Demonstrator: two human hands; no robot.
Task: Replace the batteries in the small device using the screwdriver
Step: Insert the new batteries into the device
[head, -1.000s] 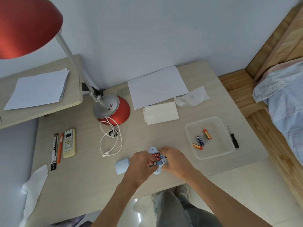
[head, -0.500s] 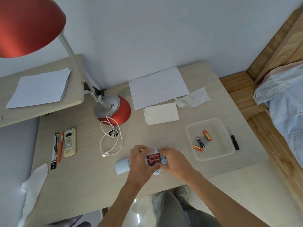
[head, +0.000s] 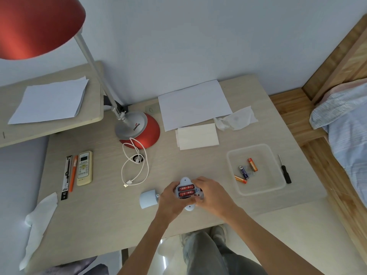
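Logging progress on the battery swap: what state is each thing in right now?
device, compartment open, held at both sides
red batteries, seated in the compartment
cover, off, lying left of device
screwdriver, lying unused right of tray
tray, holds three loose batteries
left hand, grips device
right hand, grips device

Device [head: 186, 190] at surface [head: 99, 205] front edge; cover [head: 148, 199] left; tray [head: 256, 169] with batteries [head: 246, 171] right, screwdriver [head: 285, 171] beyond.

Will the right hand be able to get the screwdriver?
Probably yes. The screwdriver lies bare on the desk, right of the tray; the right hand would first have to let go of the device.
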